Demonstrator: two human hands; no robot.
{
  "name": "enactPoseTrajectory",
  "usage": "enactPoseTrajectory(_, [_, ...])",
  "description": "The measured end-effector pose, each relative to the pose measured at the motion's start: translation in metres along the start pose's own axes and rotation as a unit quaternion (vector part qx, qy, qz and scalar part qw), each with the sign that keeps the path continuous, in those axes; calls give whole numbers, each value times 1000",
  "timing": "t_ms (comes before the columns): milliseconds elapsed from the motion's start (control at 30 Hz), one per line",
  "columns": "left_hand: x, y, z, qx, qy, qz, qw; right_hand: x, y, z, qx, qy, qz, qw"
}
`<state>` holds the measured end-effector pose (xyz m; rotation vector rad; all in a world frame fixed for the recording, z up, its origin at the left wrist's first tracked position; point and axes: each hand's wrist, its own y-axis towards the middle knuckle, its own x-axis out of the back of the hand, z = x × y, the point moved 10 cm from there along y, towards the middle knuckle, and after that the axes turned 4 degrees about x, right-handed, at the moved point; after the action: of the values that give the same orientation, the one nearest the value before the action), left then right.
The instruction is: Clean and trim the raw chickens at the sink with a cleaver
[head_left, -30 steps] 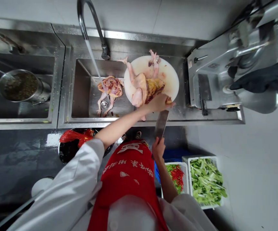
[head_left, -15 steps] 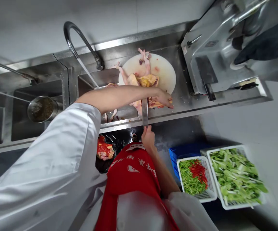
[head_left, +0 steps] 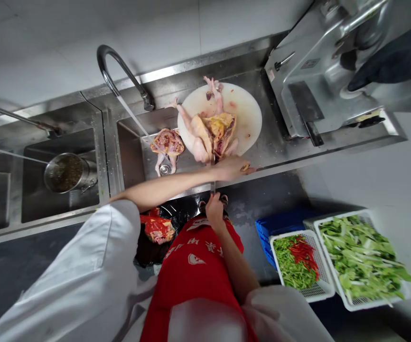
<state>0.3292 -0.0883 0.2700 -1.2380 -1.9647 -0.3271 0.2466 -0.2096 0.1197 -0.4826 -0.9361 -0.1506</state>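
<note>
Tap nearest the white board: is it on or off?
On: water runs from the tap down into the sink.

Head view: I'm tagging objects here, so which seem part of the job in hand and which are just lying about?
Apparently in use:
knife in the right hand
bird on the board, near the left hand

Probably lying about:
cleaver on the machine
basket of leaves

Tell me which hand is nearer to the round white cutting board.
Left. The left hand is just in front of the near edge of the round white cutting board; the right hand is farther back, close to the red apron, holding the knife.
</note>
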Motion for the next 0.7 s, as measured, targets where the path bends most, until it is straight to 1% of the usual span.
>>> enactPoseTrajectory(67, [-3,-33,0,-33,-19,-38,999,-17,-28,-19,-8,-7,35,999])
enactPoseTrajectory(133, [-3,-70,3,-76,-52,-98,991,-18,-43,-33,-5,-13,50,999])
enactPoseTrajectory(200, [2,-106,20,-87,-103,-178,975,-10,-53,-48,2,-22,69,997])
enactPoseTrajectory(267, [6,-135,43,-70,-157,-249,953,0,-64,-68,7,-31,99,995])
enactPoseTrajectory(300, [8,-144,53,-59,-176,-273,944,7,-71,-79,10,-34,110,993])
enactPoseTrajectory(367, [8,-152,64,-37,-186,-294,937,23,-87,-105,17,-41,115,992])
enactPoseTrajectory(400, [7,-151,64,-25,-177,-293,939,33,-94,-119,19,-46,107,993])
enactPoseTrajectory(467, [5,-146,62,12,-148,-276,949,58,-103,-145,14,-57,72,996])
enactPoseTrajectory(500, [4,-143,62,40,-139,-265,953,71,-104,-156,8,-61,50,997])
enactPoseTrajectory(567, [-3,-138,69,121,-148,-235,953,96,-98,-172,-3,-62,3,998])
enactPoseTrajectory(633, [-17,-135,83,212,-202,-188,938,119,-83,-176,6,-48,-38,998])
enactPoseTrajectory(667, [-28,-133,91,260,-248,-154,920,129,-72,-175,19,-41,-55,997])
enactPoseTrajectory(700, [-42,-130,99,307,-306,-118,893,138,-59,-171,37,-37,-67,996])
